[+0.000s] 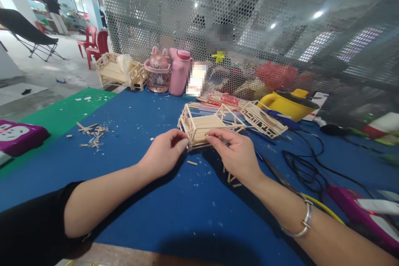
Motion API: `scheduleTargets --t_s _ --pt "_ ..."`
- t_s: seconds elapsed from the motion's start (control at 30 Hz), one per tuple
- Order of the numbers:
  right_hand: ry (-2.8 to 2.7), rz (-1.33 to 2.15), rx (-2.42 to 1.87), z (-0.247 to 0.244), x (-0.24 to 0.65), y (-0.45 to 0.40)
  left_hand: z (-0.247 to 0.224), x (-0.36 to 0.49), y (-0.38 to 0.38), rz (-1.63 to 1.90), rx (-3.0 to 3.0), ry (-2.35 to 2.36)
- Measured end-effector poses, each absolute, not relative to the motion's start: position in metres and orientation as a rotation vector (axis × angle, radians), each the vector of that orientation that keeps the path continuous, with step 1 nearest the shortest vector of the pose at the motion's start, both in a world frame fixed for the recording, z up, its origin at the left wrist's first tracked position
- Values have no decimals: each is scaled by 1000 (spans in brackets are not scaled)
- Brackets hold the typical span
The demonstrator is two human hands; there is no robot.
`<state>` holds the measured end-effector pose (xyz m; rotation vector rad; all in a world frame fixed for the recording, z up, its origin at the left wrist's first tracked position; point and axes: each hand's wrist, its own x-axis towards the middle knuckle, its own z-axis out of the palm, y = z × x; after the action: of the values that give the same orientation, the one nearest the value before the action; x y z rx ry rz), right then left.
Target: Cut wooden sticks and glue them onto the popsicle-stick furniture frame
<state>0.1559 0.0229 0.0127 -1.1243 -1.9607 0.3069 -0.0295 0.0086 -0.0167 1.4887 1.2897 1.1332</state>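
Observation:
A small model built of thin wooden sticks, with a slatted deck and braced side frames, stands on the blue table top. My left hand is closed at its near left corner, thumb and forefinger pinched on the frame. On the near edge, right of that, my right hand pinches with thumb and forefinger; whether a separate small stick is between them is too small to tell. A loose stick piece lies in front of the model. Several short sticks lie partly hidden under my right hand.
Behind stand a finished-looking stick model, a pink jar, a pink bottle and a perforated metal screen. To the right are another stick frame, a yellow pot and black cables. Stick scraps lie left.

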Motion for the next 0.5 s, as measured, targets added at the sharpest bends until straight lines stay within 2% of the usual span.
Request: scheduleTargets --t_s 0.13,0.5 --pt "-1970 304 -1118 7 150 26 -16 -27 2 1071 1715 1369" --pt "-2008 220 -1058 1 146 30 -12 -27 1 965 1804 1426"
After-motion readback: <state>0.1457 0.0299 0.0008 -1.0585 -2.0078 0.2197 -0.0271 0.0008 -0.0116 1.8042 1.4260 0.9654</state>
